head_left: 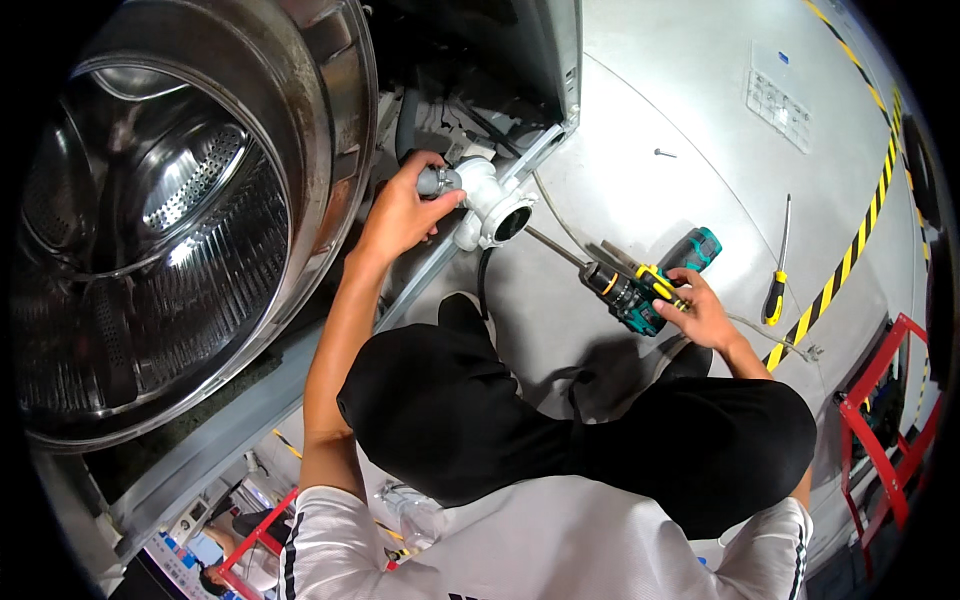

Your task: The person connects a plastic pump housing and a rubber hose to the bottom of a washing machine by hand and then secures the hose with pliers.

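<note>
My left hand (410,205) grips a grey hose fitting (437,181) on a white plastic pump housing (485,200), which sits at the lower rail of an open washing machine frame. My right hand (690,305) is closed on a yellow-and-black tool handle (655,280), just over a teal-and-black cordless drill (630,309) on the floor. A long thin metal shaft (555,245) lies between housing and drill; I cannot tell which tool it belongs to. To my right lies a yellow-and-black screwdriver (775,295).
A steel washer drum (180,230) fills the left. On the floor (680,90) are a small screw (665,153), a clear tray (778,110), a cable (750,325) and striped tape (850,250). A red stand (850,410) is at the right; another person (250,565) appears at lower left.
</note>
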{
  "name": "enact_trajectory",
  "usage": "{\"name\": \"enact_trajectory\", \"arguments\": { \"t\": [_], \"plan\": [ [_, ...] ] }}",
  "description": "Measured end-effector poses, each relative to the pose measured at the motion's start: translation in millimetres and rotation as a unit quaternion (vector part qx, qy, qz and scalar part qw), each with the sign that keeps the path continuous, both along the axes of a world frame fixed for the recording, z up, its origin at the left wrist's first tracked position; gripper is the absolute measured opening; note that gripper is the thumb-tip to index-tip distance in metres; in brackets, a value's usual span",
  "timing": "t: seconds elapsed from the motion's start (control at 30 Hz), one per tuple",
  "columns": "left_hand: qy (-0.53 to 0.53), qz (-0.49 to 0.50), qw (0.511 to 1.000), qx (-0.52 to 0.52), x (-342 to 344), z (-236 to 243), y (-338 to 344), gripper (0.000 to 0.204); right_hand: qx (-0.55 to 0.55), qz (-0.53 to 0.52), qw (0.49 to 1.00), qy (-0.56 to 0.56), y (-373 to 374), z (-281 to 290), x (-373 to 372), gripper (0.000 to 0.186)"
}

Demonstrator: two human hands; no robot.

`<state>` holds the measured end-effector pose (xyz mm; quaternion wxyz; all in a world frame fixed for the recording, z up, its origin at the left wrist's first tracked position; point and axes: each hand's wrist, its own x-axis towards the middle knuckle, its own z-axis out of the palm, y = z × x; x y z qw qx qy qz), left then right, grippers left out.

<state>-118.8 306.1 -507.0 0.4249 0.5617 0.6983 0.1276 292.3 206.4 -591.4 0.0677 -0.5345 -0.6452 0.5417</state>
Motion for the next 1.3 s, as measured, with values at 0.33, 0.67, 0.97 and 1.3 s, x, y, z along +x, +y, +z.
{"name": "enact_trajectory", "arguments": {
  "t": [0.33,0.67,0.97,1.3],
  "plan": [
    [0.006,-0.039,0.999,-0.006,-2.7,8.9,4.0,0.039,-0.215,-0.001,0.949,0.233,89.1,84.0,-21.6,0.054],
    [0.001,-0.038,0.999,-0.003,-3.8,7.7,4.0,0.039,-0.124,0.209,0.959,0.144,130.6,105.1,-101.8,0.041],
    [0.004,-0.08,0.995,0.06,-13.2,-1.8,0.8,0.038,-0.193,0.2,0.951,0.134,135.7,100.0,-120.0,0.036],
    [0.029,-0.101,0.993,0.045,-13.2,1.4,3.3,0.037,-0.222,0.146,0.947,0.182,143.1,113.4,-105.4,0.036]
  ]
}}
